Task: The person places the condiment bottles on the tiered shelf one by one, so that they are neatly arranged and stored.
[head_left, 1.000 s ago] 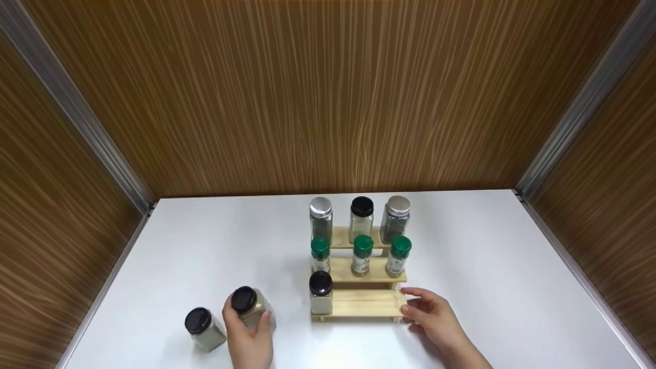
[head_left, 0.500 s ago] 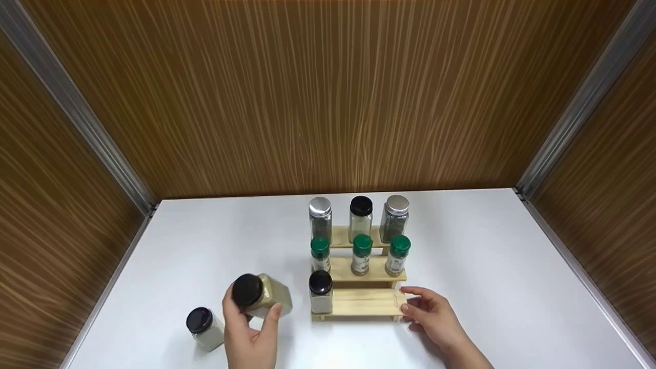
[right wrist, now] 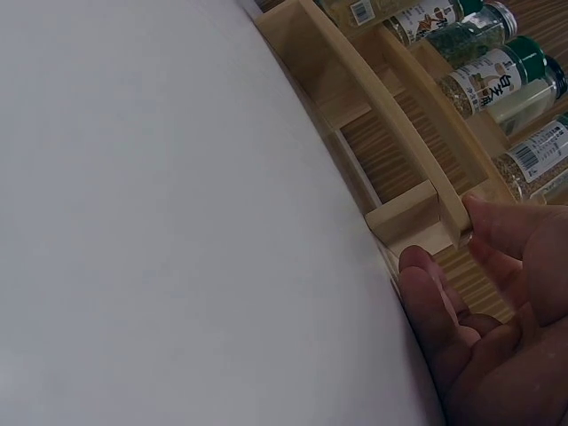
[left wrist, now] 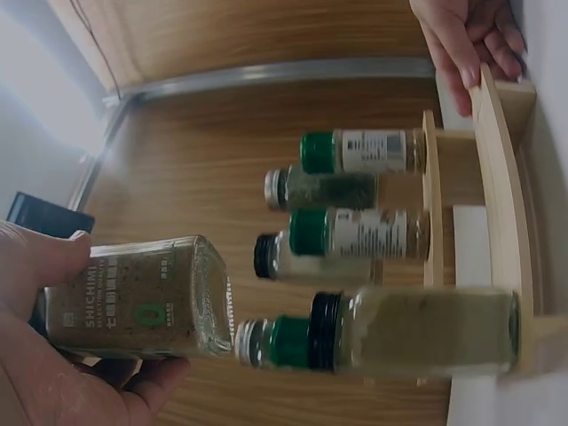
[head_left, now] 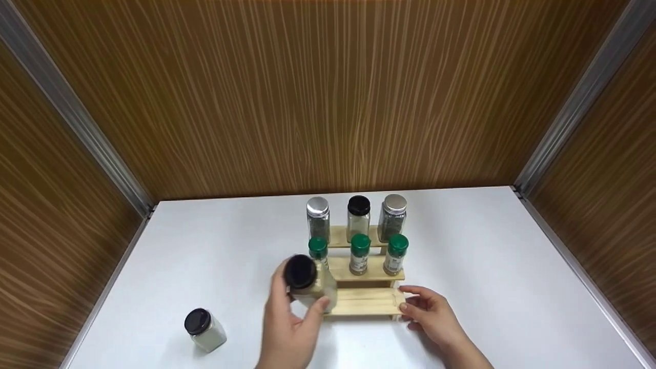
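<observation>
We see two bare hands only: left hand (head_left: pixel 287 333), right hand (head_left: pixel 433 318). No gloves, rings, watch or sleeves in view; wrists bare to frame edge.

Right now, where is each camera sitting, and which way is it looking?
Head: up high, looking down at the white table, wooden rack, both hands.
Left wrist: on the left arm, looking sideways along the rack; the left hand holds a black-capped jar.
Right wrist: low by the table, facing the rack's end; the right hand fingers touch it.
Shared: green-capped jars appear in all views.
</observation>
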`<state>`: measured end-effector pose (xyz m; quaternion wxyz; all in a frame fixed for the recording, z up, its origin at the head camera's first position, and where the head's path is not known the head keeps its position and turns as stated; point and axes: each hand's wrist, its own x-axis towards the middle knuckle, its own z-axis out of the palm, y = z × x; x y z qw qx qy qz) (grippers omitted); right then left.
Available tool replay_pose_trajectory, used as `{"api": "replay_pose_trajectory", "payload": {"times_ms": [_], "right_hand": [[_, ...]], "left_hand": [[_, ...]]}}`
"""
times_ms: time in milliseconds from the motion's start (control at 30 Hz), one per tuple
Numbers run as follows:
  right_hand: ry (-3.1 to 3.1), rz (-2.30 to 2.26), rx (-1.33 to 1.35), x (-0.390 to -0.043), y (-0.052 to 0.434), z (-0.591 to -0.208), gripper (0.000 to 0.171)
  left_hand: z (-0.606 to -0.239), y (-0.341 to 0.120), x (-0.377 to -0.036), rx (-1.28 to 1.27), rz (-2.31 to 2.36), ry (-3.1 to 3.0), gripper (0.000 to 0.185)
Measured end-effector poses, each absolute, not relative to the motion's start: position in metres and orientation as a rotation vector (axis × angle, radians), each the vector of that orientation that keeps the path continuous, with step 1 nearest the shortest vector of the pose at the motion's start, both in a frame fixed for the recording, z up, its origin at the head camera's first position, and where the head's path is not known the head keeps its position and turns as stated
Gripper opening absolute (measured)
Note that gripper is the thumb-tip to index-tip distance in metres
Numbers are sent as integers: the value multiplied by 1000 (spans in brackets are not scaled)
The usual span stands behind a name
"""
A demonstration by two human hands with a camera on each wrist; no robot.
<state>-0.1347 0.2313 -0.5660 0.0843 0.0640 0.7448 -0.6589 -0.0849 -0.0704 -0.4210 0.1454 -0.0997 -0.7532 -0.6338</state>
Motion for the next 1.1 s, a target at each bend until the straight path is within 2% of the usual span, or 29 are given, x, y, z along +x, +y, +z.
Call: {"api": "replay_pose_trajectory", "payload": {"times_ms": [433, 767, 1100], "right_hand": [[2236, -1956, 203, -135, 231, -567, 51], [2256, -1941, 193, -136, 230, -568, 50], [2258, -1934, 200, -136, 231, -570, 50]], "left_hand": [[-449, -14, -92, -412, -1759, -2351, 74], [-491, 13, -107, -263, -1627, -2485, 74], [-515, 25, -115, -174, -1463, -2467, 75]]}}
